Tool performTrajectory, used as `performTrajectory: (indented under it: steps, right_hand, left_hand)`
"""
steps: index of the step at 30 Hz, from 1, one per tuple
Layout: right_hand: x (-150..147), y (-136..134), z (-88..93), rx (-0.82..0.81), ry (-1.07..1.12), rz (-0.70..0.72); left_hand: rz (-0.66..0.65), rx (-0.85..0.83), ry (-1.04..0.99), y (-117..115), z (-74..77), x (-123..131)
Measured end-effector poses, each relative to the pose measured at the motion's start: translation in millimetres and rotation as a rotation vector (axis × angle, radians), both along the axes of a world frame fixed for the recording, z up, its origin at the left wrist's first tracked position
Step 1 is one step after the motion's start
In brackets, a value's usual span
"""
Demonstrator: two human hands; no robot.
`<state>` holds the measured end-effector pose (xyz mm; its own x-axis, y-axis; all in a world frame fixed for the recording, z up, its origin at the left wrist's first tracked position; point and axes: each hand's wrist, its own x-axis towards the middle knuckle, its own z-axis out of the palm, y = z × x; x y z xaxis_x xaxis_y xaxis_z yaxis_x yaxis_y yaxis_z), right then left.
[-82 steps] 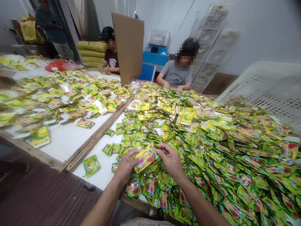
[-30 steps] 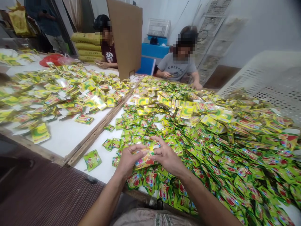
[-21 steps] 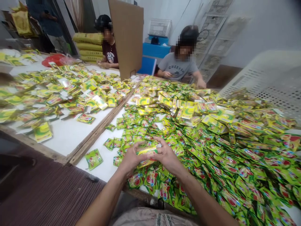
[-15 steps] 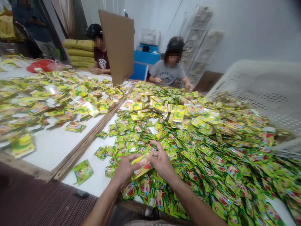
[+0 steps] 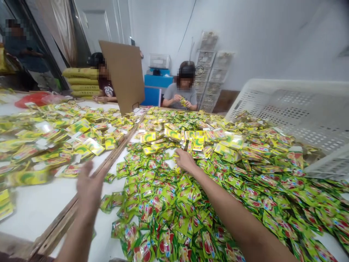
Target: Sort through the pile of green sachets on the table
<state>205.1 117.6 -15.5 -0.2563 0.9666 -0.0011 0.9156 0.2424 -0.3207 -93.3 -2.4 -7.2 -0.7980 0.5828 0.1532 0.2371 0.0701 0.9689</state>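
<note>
My left hand (image 5: 89, 185), blurred by motion, hovers over the wooden divider (image 5: 114, 154) with its fingers apart and nothing in them. Further forward, my right hand (image 5: 185, 160) reaches to the far side of the green packets (image 5: 163, 193), close to the yellow boxes (image 5: 199, 143). Its fingers are bent downward, and their tips are too small and blurred to show whether they hold anything. Many flat yellow cartons (image 5: 81, 125) lie on the white table left of the divider.
A white perforated crate (image 5: 286, 105) leans at the right. A cardboard sheet (image 5: 125, 76) stands at the far edge. Two people sit across the table, one handling a packet (image 5: 183, 102); another person stands at the far left. Yellow sacks (image 5: 81, 82) are stacked behind.
My hands have parted; the yellow carton between them is no longer there. The left hand moved left over the divider, the right hand forward. The view has shifted.
</note>
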Motion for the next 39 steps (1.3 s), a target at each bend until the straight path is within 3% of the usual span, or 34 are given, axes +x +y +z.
performTrajectory:
  steps: [2,5,10,13,18,22,25,29,35,39]
  right_hand:
    - [-7,21,-6.6,-0.080,-0.070,0.011]
    - [-14,34,-22.8,-0.178,-0.160,0.017]
    - [-7,20,-35.0,-0.169,-0.120,0.079]
    - [6,3,-29.4,-0.124,-0.008,0.122]
    - [31,-37,-19.1,-0.048,0.296,0.061]
    - [42,-69,-19.5,-0.122,0.793,-0.122]
    - [41,-88,-23.6,-0.181,0.944,-0.205]
    - [35,-105,-20.2,-0.194,0.994,-0.136]
    - [26,-115,4.2,-0.224,1.061,-0.071]
    - [15,-117,-2.8,-0.154,0.864,-0.029]
  left_hand:
    - [-0.264,-0.135,-0.072,3,-12.3,38]
    - [-0.569,-0.262,0.007,11,-25.3,84]
    - [-0.966,-0.257,0.527,36,-37.8,129]
    - [-1.145,-0.232,0.579,50,-50.2,148]
    - [-1.089,-0.240,0.432,53,-61.5,153]
    - [-0.998,-0.198,0.261,40,-56.1,141]
    - [-0.961,-0.162,0.069,28,-49.9,134]
    - [-0.898,-0.132,-0.067,11,-42.8,128]
    - [-0.886,-0.156,-0.273,-16,-35.2,129]
    - [-0.938,-0.157,-0.422,-34,-38.8,136]
